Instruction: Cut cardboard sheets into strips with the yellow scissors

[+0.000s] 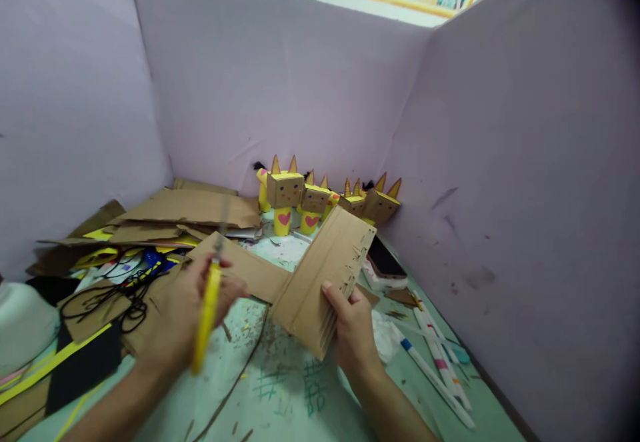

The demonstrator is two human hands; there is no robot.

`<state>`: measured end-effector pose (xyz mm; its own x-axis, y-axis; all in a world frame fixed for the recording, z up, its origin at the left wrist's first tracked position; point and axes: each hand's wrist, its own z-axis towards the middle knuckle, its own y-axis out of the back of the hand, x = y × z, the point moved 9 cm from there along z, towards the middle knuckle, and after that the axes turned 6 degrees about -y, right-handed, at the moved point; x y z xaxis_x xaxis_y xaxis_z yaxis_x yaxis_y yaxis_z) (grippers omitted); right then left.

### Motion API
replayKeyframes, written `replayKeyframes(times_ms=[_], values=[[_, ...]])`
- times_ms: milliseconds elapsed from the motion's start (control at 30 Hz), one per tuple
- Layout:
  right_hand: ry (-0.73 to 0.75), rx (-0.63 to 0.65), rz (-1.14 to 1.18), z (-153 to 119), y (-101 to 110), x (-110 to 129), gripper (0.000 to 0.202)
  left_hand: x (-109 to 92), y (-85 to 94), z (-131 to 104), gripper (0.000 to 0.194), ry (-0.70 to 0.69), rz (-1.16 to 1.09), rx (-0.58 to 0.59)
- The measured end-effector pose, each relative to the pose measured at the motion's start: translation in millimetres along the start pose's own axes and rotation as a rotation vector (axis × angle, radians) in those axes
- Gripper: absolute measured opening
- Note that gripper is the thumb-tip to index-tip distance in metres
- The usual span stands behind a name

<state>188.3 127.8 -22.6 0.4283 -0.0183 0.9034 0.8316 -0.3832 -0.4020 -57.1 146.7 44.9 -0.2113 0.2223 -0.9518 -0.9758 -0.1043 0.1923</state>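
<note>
My left hand (215,292) is closed around a yellow utility knife (207,319). Its thin blade points up and away, blurred by motion. In my right hand (353,329) is a folded or layered piece of cardboard (320,275), thumb on top and fingers beneath. The cardboard is tilted above the table, with ragged cuts along its right edge. Another strip of cardboard (255,272) lies flat between my two hands, partly behind the held piece. Small brown scraps (273,339) are scattered on the green table (280,415) below.
Several yellow-and-cardboard animal figures (287,192) stand at the back wall. At left are stacked cardboard sheets (190,209), black cord (133,299) and black paper (85,369). On the right lie a phone (386,259), crumpled tissue (386,337) and white markers (437,382). Lilac panels (290,82) enclose the table.
</note>
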Motion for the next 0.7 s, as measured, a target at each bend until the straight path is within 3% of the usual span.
replayKeyframes(times_ms=[67,133,300,400,600,700], values=[[-0.001,0.045,-0.036,-4,-5,-4,0.029,4,-40.0,-14,0.043,0.035,-0.095,0.12],[-0.021,0.079,-0.047,-9,-10,-8,0.031,15,-57.6,-22,0.044,0.094,-0.2,0.143],[-0.22,0.288,0.075,-24,-35,-20,0.053,28,-55.3,-26,0.048,0.101,-0.291,0.033],[-0.302,0.358,0.12,-31,-44,-22,0.055,28,-56.8,-24,0.046,0.086,-0.308,0.05],[-0.252,0.315,0.136,-27,-41,-17,0.06,30,-70.1,-14,0.046,0.152,-0.457,0.234],[-0.149,0.101,0.118,-11,-18,-2,0.06,27,-66.1,-17,0.042,0.154,-0.413,0.25]])
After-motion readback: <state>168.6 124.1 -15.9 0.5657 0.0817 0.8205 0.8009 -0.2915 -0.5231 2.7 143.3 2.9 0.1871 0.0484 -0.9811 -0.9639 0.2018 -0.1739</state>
